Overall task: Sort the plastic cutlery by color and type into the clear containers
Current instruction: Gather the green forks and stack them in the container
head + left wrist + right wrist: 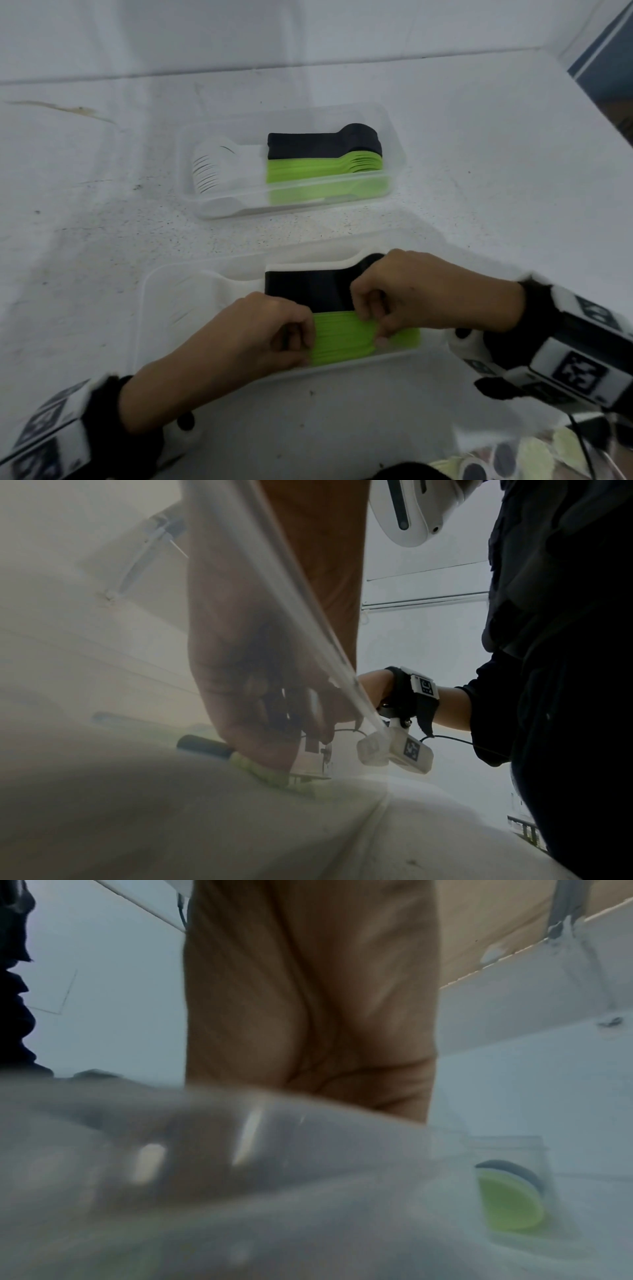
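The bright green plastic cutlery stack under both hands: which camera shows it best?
The head view: the bright green plastic cutlery stack lies in the near clear container, pinched by the left hand and right hand. The left wrist view shows a blurred green sliver; the right wrist view shows nothing clear.

We see soft, even light from above, few shadows, bent edges, and both wrist views dim and blurry.

Far container (394, 144) behind near container (144, 308) — cutlery (322, 154) inside.

head: high, looking down on table (102, 240) | wrists: low, close, upward-tilted | shared: near container (150, 308)
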`<state>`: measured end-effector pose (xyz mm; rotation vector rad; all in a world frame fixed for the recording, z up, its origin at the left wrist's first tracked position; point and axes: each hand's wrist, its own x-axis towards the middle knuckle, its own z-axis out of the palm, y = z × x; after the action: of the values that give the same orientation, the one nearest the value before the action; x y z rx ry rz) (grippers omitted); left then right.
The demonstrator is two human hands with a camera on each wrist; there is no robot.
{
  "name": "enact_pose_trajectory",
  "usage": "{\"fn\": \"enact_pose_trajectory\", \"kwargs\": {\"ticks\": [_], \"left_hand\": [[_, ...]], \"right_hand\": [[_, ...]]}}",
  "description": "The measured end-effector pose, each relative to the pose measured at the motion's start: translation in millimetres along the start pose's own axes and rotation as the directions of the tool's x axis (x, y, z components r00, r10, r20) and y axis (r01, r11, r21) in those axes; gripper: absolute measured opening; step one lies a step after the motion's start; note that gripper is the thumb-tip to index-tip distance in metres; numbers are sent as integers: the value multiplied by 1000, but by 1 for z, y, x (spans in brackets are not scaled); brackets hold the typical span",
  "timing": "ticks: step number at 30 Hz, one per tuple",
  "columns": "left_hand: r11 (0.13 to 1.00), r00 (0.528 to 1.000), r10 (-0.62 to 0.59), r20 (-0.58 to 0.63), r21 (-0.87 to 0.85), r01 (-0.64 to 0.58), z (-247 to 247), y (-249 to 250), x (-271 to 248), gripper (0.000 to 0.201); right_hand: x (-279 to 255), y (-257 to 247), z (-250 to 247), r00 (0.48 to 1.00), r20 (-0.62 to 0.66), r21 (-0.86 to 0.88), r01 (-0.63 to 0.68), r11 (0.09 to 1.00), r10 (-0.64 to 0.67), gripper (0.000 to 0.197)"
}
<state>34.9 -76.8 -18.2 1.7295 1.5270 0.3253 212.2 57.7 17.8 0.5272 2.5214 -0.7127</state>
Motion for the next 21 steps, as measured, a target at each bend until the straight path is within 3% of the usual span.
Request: {"fn": "enact_pose_trajectory", "kwargs": {"ticks": [4, 7, 10, 13, 17, 21], "left_hand": [[998, 999, 21, -41, 56, -19, 1, -3, 0, 36], [979, 980, 97, -173, 196, -63, 1, -5, -1, 38], [975, 946, 134, -295, 212, -72, 1, -7, 2, 40], [963, 948, 106, -301, 267, -23, 5, -9, 5, 54], [960, 957, 74, -280, 278, 7, 12, -11, 4, 61], [971, 960, -4, -280, 227, 71, 10, -8, 7, 70]], "right_hand": [[1, 2, 5, 999, 15, -50, 41, 998, -40, 22], [1, 7, 2, 999, 9, 28, 44, 999, -44, 20], [3, 11, 0, 988, -146, 110, 67, 992, -50, 17], [5, 11, 2, 966, -253, 43, 74, 996, -61, 38], [5, 9, 10, 982, -176, -68, 60, 996, -71, 74], [5, 8, 14, 981, -181, -120, 53, 991, -74, 83]]}}
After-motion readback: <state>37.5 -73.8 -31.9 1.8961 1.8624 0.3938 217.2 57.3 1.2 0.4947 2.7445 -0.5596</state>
